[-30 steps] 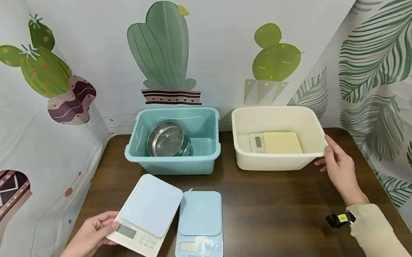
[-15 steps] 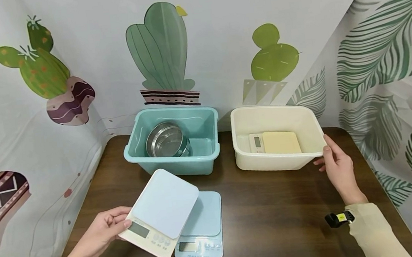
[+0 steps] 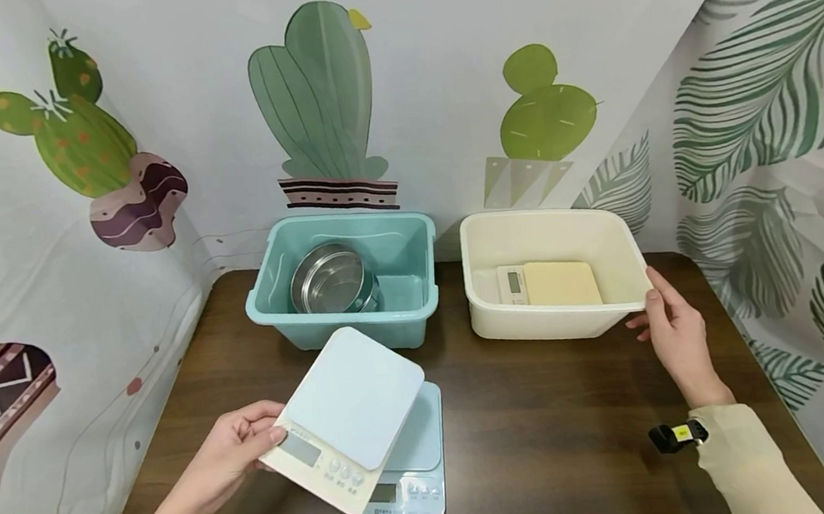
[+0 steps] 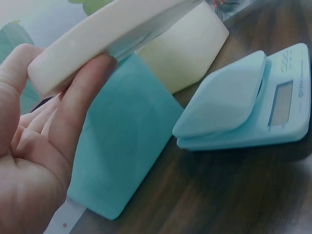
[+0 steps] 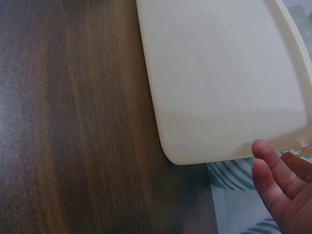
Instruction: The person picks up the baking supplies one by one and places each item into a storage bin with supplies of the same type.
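Observation:
Between thumb and fingers, my left hand (image 3: 226, 461) pinches the left edge of a white kitchen scale (image 3: 355, 401). It is tilted, held above a light blue kitchen scale (image 3: 425, 436) and covering part of that one in the head view. In the left wrist view, the thumb and fingers grip the white scale's thick edge (image 4: 92, 41), while the blue scale (image 4: 224, 100) lies on the table. My right hand (image 3: 681, 342) holds the front right corner of a cream plastic bin (image 3: 555, 324), in which a cream-yellow kitchen scale (image 3: 561, 283) lies. The right wrist view shows fingertips (image 5: 263, 168) at the bin's edge.
A teal plastic bin (image 3: 314, 332) stands at the back left, with round stainless steel pans (image 3: 332, 282) inside. Both bins rest on a dark wooden table (image 3: 536, 428), before a cloth backdrop (image 3: 436, 53) printed with cacti and leaves.
My left hand has moved the white scale to the right, so it now overlaps more of the blue scale in the head view. The right hand stays on the cream bin.

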The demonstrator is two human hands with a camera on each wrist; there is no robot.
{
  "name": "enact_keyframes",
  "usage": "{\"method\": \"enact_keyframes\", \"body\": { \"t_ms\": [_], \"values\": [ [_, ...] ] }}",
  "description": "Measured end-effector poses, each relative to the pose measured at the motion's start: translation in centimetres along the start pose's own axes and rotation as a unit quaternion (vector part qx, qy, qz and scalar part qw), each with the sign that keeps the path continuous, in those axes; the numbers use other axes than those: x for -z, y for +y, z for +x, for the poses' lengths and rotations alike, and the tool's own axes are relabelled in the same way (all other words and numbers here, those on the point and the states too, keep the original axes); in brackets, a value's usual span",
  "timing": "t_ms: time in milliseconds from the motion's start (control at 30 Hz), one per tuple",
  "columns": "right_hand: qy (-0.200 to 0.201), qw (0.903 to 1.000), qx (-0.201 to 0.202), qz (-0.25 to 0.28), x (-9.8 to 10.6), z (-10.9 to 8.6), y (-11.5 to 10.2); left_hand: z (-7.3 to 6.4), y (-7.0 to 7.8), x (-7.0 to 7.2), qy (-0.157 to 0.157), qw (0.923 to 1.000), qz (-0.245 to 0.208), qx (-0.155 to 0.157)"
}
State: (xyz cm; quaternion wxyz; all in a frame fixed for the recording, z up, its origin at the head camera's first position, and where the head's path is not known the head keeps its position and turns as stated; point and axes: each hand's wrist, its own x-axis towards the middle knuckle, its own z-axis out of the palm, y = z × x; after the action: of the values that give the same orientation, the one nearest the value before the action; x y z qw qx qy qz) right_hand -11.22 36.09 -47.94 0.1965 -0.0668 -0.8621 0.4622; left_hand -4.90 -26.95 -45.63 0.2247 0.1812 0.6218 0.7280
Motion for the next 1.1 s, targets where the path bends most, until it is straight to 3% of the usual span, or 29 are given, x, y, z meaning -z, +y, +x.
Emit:
{"method": "enact_keyframes", "body": {
  "t_ms": [300,700,1100],
  "values": [
    [-0.003,1.0000,0.000,0.006,0.0,0.0,-0.2,1.8,1.3,-0.9,0.022,0.9996,0.020,0.001],
    [-0.003,1.0000,0.005,0.000,0.2,0.0,-0.3,4.8,4.0,-2.3,0.044,0.9958,0.080,0.009],
    [-0.007,0.9999,0.005,0.009,0.2,0.1,-0.1,9.1,6.1,-3.9,0.099,0.9927,0.063,0.028]
  ]
}}
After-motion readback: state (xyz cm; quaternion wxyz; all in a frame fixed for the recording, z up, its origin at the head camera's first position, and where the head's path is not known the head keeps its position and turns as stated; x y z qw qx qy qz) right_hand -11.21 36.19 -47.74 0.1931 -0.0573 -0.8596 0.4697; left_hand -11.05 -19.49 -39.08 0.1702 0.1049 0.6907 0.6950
